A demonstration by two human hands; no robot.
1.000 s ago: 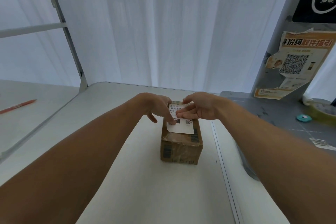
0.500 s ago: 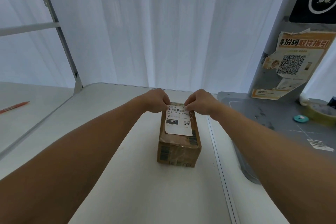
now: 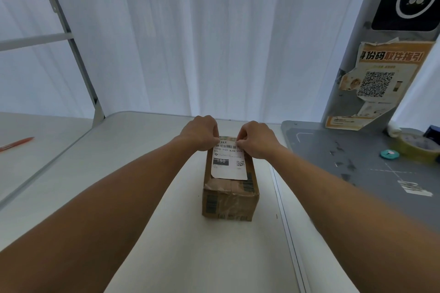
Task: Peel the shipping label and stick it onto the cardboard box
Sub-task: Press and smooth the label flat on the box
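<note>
Pressing flat paper label (image 3: 229, 162) — creased cardboard box (image 3: 229, 200)

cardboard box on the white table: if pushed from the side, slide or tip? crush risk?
The cardboard box lies low and long on its broad face, so it would probably slide, not tip. Its taped, creased top suggests walls that may give under a hard squeeze. Both hands, left hand and right hand, press the shipping label at its far end, likely pinning it.

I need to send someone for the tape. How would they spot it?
Start at the grey mat to the right of the white table. Near its far right edge lies the tape roll, beside a small teal disc. It is the only yellowish ring there.
</note>
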